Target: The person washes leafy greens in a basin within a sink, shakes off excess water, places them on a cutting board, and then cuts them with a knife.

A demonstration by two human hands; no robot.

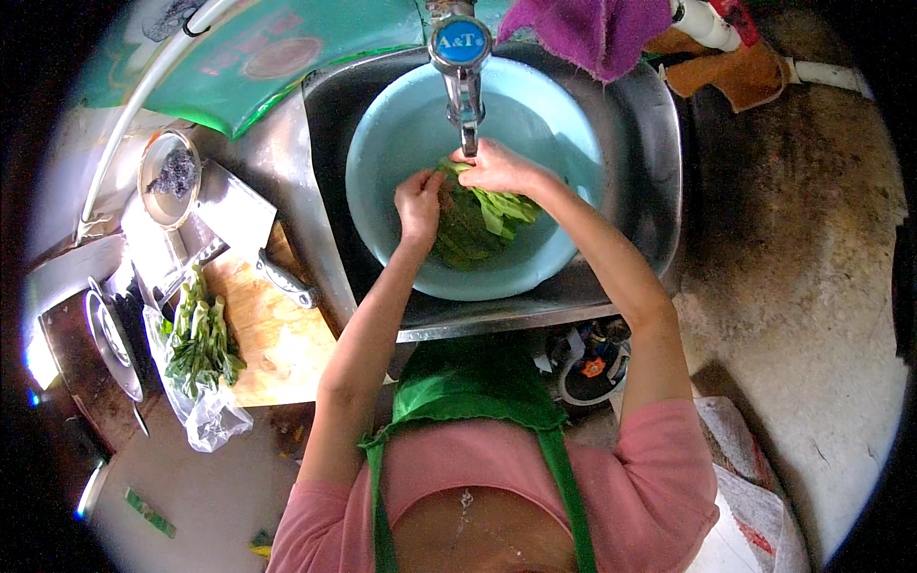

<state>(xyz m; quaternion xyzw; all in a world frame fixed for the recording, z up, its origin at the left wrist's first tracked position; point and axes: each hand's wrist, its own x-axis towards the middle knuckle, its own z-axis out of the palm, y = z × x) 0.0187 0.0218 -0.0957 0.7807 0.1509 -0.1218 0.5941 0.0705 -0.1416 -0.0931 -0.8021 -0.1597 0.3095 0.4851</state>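
Observation:
Both of my hands are over a light blue plastic basin (372, 236) that sits in a stainless steel sink. My right hand (498, 168) grips the upper end of some green leafy vegetables (501, 211), just below the tap's spout. Close by on the left, my left hand (419, 204) has its thumb and fingers pinched together at the edge of the same greens; whether a piece is between them is hard to tell. More leaves look darker under the water in the basin. Above it stands a chrome tap (462, 79) with a blue badge.
A wooden cutting board (279, 336) lies left of the sink, with a cleaver (240, 215) across its far corner. Leafy stalks (200, 336) rest on a plastic bag (215, 419). Beyond are a strainer (172, 179) and a pot lid (111, 336). A purple cloth (598, 32) hangs behind the sink.

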